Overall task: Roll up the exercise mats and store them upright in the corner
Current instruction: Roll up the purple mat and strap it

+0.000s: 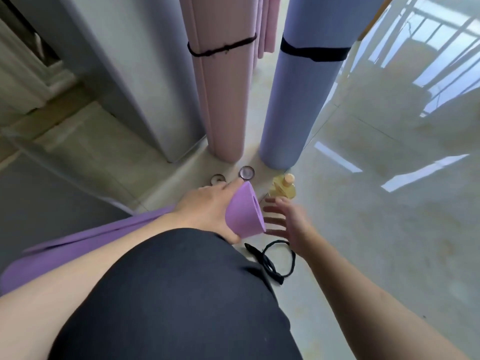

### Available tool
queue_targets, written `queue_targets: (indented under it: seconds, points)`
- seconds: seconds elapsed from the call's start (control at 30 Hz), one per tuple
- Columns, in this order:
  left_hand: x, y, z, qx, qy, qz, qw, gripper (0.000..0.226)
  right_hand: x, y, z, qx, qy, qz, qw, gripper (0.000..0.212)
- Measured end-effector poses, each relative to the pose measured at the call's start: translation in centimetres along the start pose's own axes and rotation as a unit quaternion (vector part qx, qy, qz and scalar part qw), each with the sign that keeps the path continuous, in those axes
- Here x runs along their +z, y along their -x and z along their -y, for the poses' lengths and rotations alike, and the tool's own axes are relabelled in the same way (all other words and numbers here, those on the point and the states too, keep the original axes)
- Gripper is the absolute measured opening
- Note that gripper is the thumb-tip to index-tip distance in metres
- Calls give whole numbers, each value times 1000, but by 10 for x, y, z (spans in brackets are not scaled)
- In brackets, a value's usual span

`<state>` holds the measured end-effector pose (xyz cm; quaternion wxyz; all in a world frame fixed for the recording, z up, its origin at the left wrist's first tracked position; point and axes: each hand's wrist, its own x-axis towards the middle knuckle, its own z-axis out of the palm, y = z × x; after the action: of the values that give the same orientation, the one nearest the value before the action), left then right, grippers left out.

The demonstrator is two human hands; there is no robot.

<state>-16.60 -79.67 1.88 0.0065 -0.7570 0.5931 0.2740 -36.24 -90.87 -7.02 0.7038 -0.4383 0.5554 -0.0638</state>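
A purple mat [244, 214] is partly rolled; its rolled end points toward the corner and its loose part trails back to the left across the floor. My left hand [207, 209] grips the rolled end from the left side. My right hand [288, 219] hovers just right of the roll with fingers spread and holds nothing. A rolled pink mat [223, 100] and a rolled blue-grey mat [296, 100] stand upright in the corner, each bound with a black strap.
A black strap [275, 261] lies looped on the floor below my right hand. A yellow bottle [283, 189] and two small round lids [246, 172] sit near the mats' bases. A grey cabinet [135, 87] stands left. Glossy tiled floor extends right.
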Motion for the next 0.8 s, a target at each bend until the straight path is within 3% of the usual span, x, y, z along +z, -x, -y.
queue_targets:
  seconds: [0.03,0.07,0.13,0.17,0.23,0.3,0.33,0.4,0.47,0.53,0.63,0.7,0.8]
  points:
    - [0,0,0,2,0,1,1000,108,-8,-8,-18,-11,136,-63,989,32]
    - [1,0,0,5,0,0,1000,106,-15,-15,-37,-17,299,-96,949,44]
    - [2,2,-2,9,0,4,1000,103,-24,-20,-71,-20,546,-78,834,62]
    - [2,3,-3,11,0,7,1000,102,-29,-22,-84,-24,603,-71,794,59]
    - [3,5,-3,14,5,6,1000,101,-35,-27,-96,-30,633,-80,770,37]
    - [1,7,-2,17,11,3,1000,103,-37,-33,-94,-16,594,-90,799,20]
    - [-1,8,-1,17,15,4,1000,105,-37,-35,-88,-2,531,-86,843,15]
    - [-7,11,0,15,28,5,999,105,-34,-32,-69,35,341,-43,938,3]
    - [-17,18,0,12,46,-3,999,100,-31,-17,-44,49,163,14,985,11]
    - [-31,26,1,1,65,-16,998,92,-27,2,-16,55,37,70,995,14]
    - [-56,47,5,-6,99,-48,994,93,-17,33,29,53,-102,150,982,25]
    - [-75,68,9,-8,125,-91,988,92,-2,55,61,3,-126,184,975,28]
    - [-105,113,18,-15,157,-161,974,97,30,99,113,-116,-54,205,970,33]
